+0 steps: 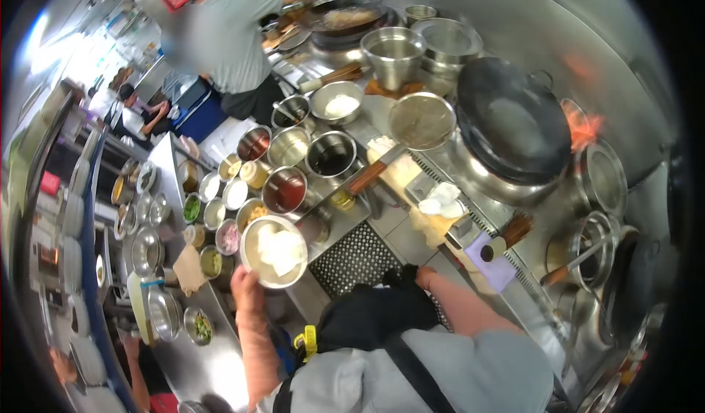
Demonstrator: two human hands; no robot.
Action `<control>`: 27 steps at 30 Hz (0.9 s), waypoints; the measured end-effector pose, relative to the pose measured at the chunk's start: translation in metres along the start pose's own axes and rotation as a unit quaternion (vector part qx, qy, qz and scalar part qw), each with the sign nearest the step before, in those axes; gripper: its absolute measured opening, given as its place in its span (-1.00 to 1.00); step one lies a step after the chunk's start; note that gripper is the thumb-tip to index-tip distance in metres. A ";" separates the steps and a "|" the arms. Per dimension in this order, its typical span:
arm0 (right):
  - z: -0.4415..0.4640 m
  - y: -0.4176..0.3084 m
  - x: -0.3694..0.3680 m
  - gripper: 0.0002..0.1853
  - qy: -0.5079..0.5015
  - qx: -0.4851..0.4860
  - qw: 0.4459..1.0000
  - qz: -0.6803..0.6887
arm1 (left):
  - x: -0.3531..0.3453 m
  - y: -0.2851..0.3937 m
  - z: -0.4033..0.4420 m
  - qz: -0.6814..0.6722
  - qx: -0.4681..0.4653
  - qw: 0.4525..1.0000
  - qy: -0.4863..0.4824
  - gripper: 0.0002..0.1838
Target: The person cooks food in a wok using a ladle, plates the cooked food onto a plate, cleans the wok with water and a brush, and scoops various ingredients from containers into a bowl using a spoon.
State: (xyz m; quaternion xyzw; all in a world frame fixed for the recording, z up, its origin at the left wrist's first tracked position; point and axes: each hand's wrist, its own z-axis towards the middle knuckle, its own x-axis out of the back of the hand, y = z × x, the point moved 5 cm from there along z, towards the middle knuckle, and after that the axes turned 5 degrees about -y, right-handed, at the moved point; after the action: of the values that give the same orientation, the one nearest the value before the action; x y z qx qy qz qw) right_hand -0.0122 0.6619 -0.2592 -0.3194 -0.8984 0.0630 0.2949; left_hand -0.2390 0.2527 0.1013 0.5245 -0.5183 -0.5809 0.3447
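Observation:
My left hand (pixel 247 284) is closed on the rim of a round metal bowl (pixel 273 251) that holds white pieces. The bowl is beside the pot of red sauce (pixel 285 190), above the edge of the counter. My right hand (pixel 424 277) is low by the black apron (pixel 378 314), next to dark cloth; its fingers are partly hidden, and whether it grips the cloth does not show. A long-handled strainer (pixel 422 121) lies across the stove edge, its wooden handle near the sauce pots.
A large black wok (pixel 514 119) sits on the stove at the right. A brush (pixel 508 236) lies on the stove ledge near a purple cloth (pixel 490 264). A co-worker (pixel 235 42) stands at the far burner. Small ingredient bowls line the left counter (pixel 220 354). A perforated mat (pixel 355 259) covers the floor.

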 end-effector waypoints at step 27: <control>-0.046 0.035 0.026 -0.19 0.318 -0.185 0.709 0.602 | -0.463 -0.274 0.403 0.170 0.332 0.877 -0.304 -0.57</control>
State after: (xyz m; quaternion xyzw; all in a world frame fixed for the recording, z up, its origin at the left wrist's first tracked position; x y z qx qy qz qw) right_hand 0.0163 0.7019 -0.2198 -0.8415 -0.3627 -0.0454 0.3978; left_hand -0.4911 0.8481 -0.0817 0.3098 -0.8412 -0.4377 0.0691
